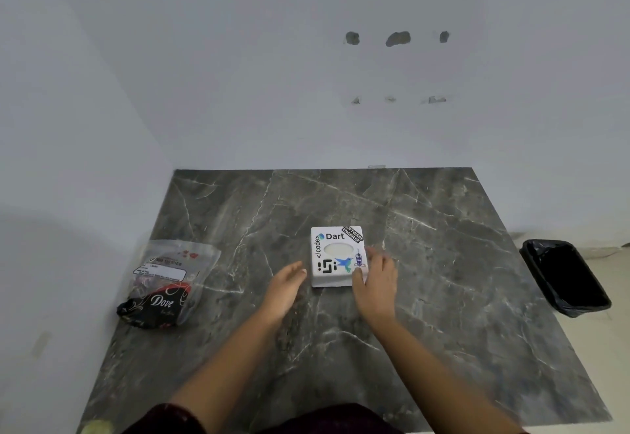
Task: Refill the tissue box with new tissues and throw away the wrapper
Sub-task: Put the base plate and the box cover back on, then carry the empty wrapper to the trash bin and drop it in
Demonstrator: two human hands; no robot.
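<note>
Grey marble with pale veins forms the table (pixel 443 280), pushed into a corner of plain white walls (pixel 238 58); the back wall bears a few dark chipped patches. Near the middle of the table sits the tissue box (pixel 337 256), white and square, covered in stickers, its oval top opening showing pale tissue inside. Both forearms reach forward from the near edge, converging on the box. The left hand (pixel 285 288) lies just beside the box's near left corner, palm turned inward, fingers held together and loosely extended, tips close to the box wall; whether they touch it cannot be told. The right hand (pixel 375 283) rests against the box's right side, thumb laid over the near right corner of the top, fingers slightly spread and curled along the side wall. Close to the left edge of the table lies the wrapper (pixel 167 283), a crumpled clear plastic pack with a dark printed end, well apart from the box. On the floor beyond the right edge stands a black bin (pixel 566 276) lined with a dark bag.
</note>
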